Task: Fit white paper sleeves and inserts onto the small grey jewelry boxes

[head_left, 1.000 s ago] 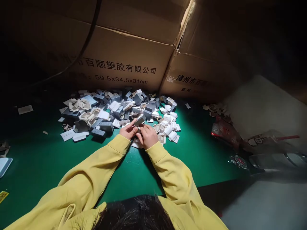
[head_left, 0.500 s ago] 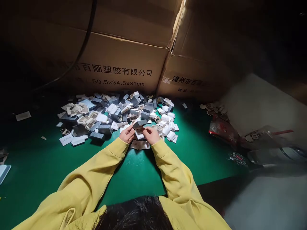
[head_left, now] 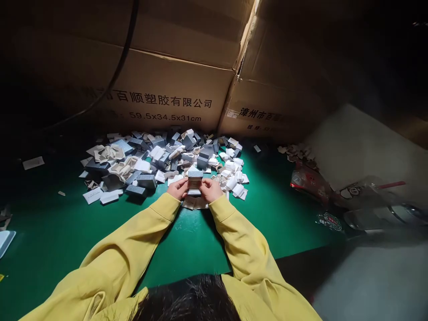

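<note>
Between my two hands is a small grey cardboard box point(head_left: 195, 174), its lid end up and a white inner part showing below. My left hand point(head_left: 178, 189) grips its left side with fingers closed. On the right side, the fingers of my right hand point(head_left: 210, 190) pinch it as well. Flat white card pieces point(head_left: 195, 203) lie on the green table just under the box. Beyond my hands spreads a heap of small grey boxes point(head_left: 146, 181) and folded white card pieces point(head_left: 234, 171). The fingertips behind the box are partly hidden.
Large brown cartons point(head_left: 160, 80) stand along the back of the green table point(head_left: 257, 223). A dark cable point(head_left: 117, 71) hangs at the left. To the right are a red plastic packet point(head_left: 309, 183) and a clear container point(head_left: 377, 218). A pale blue tray edge point(head_left: 6, 240) shows at far left.
The small grey box has turned from a slant to face me squarely, its grey end now upright. Both hands have stayed nearly in place, still on it.
</note>
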`<state>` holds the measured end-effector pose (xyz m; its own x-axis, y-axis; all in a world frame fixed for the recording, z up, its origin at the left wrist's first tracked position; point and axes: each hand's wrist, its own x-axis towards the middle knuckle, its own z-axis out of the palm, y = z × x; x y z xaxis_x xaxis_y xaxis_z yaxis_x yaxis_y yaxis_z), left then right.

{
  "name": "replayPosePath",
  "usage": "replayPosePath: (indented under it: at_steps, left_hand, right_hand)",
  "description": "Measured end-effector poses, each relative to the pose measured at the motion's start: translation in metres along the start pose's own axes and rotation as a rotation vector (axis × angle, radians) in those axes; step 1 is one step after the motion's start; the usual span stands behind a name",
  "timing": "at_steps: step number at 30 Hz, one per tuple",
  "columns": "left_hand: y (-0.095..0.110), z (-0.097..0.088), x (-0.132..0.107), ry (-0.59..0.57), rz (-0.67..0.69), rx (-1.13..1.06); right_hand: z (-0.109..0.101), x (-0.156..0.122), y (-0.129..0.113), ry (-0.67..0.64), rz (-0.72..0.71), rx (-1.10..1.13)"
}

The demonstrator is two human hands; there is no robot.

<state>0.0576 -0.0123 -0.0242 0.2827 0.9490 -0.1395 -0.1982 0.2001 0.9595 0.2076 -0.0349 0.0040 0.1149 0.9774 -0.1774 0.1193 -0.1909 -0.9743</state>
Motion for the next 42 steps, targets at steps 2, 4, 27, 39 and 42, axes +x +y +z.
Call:
replayPosePath:
  at_steps: [2, 4, 27, 39, 42]
  left_hand:
    - [0.003, 0.0, 0.001, 0.032, -0.018, 0.044]
    - [0.007, 0.0, 0.002, 0.061, -0.024, 0.115]
    - [0.007, 0.009, -0.001, 0.039, -0.089, 0.23]
    - [0.012, 0.008, -0.001, 0.004, -0.056, 0.326]
    - [0.011, 0.009, 0.0, -0.039, -0.071, 0.31]
  right_hand:
    - [0.001, 0.0, 0.002, 0.046, -0.033, -0.081]
    - [0.001, 0.0, 0.002, 0.075, -0.046, -0.173]
    - [-0.009, 0.001, -0.002, 0.161, -0.151, -0.369]
    - [-0.019, 0.007, 0.004, 0.214, -0.416, -0.557]
    - [-0.018, 0.009, 0.008, 0.274, -0.406, -0.561]
